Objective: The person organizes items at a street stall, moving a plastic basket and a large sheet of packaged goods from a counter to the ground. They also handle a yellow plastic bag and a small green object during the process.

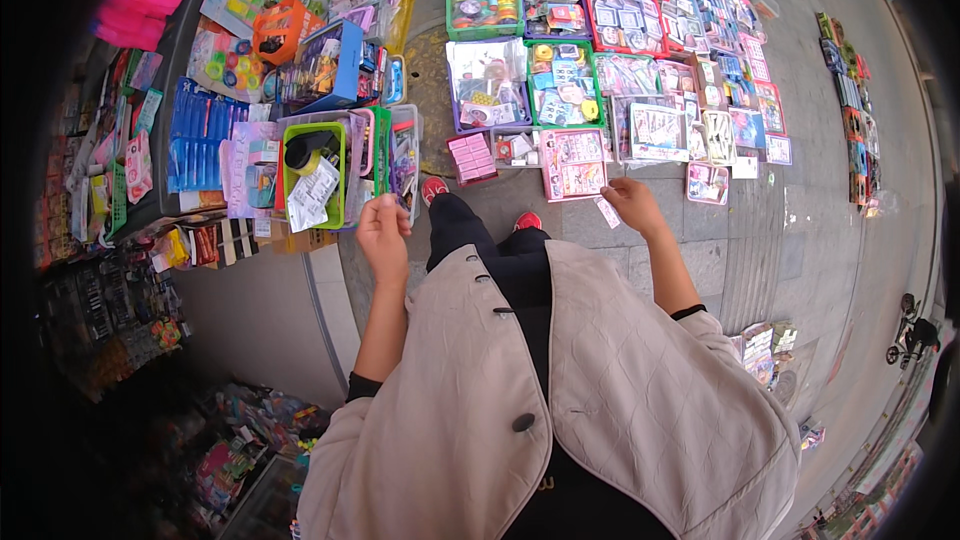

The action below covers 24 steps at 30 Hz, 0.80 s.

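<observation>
My right hand [634, 206] pinches a small pink-and-white printed card or packet [608, 213] that hangs down from the fingertips. Just left of it, a flat pink box of small printed goods [574, 161] lies on the paving. My left hand [383, 236] is raised on the other side, fingers curled in, and no object shows in it. Beside that hand stand a lime-green plastic basket [339, 165] with a silver-white packet [315, 193] and a roll of tape [302, 154] inside, and a clear bin with a purple tint [405, 165].
Several colourful trays of stationery cover the ground ahead, among them a green basket [484, 30] and a red-rimmed tray [624, 15]. On the left, a goods-laden stall table holds an orange basket [277, 34] and a blue box [341, 64]. A parked two-wheeler [913, 339] stands far right.
</observation>
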Available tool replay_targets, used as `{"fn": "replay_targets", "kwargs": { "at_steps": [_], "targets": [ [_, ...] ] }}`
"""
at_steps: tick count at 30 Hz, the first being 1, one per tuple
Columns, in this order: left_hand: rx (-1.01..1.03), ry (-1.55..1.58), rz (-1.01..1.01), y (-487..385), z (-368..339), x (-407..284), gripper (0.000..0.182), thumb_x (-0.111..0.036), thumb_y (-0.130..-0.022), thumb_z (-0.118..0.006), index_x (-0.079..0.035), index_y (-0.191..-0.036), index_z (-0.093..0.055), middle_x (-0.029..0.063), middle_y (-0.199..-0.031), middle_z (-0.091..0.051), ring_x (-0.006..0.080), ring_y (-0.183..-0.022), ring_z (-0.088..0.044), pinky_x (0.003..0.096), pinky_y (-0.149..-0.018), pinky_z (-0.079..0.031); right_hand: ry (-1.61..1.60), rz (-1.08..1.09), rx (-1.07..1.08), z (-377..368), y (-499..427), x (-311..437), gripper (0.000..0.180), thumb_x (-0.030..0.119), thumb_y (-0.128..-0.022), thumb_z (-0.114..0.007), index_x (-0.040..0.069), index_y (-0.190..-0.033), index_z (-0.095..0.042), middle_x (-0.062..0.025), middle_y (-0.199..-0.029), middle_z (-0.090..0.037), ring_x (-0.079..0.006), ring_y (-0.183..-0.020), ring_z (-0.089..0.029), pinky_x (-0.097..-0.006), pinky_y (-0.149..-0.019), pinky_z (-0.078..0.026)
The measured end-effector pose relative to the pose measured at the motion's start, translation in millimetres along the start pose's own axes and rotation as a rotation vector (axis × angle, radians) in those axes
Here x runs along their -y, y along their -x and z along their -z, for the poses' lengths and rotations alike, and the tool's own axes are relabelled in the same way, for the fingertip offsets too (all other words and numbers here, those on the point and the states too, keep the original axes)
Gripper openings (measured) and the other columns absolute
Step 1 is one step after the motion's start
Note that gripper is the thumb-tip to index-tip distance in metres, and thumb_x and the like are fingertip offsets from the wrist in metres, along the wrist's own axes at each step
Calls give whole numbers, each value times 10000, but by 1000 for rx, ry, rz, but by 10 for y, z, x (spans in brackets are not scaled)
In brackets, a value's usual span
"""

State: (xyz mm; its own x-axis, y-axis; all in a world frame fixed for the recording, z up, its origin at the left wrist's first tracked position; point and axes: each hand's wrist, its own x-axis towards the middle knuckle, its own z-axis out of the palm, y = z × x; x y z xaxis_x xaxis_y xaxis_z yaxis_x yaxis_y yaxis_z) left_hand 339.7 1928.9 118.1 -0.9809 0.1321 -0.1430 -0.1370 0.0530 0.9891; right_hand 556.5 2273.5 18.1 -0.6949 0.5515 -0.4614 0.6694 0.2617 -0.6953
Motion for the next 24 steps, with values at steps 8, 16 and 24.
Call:
{"fn": "replay_targets", "kwargs": {
  "at_steps": [8,16,24],
  "targets": [
    [53,-24,20,-39,37,-32,203,-237,-963,-581,-47,-892,-593,-13,-679,-570,39,-548,-486,191,-490,-395,-44,-6,40,-59,-16,82,500,353,-853,-676,-64,-1123,-631,-226,-1031,-683,-309,-955,-667,-367,-840,-512],
    [95,24,28,-322,88,-154,201,-237,-971,-564,-51,-902,-597,-21,-669,-561,36,-535,-471,191,-483,-384,-189,-45,38,-81,-103,427,449,312,-871,-676,-72,-1099,-633,-162,-940,-699,-193,-833,-651,-320,-726,-512],
    [-18,101,-15,-1187,496,50,194,-229,-961,-592,-41,-916,-583,-20,-658,-553,26,-527,-475,175,-463,-373,-177,-12,153,-132,-848,1498,405,266,-888,-666,-75,-1103,-624,-125,-929,-697,-167,-815,-650,-295,-704,-507]
  ]
}}
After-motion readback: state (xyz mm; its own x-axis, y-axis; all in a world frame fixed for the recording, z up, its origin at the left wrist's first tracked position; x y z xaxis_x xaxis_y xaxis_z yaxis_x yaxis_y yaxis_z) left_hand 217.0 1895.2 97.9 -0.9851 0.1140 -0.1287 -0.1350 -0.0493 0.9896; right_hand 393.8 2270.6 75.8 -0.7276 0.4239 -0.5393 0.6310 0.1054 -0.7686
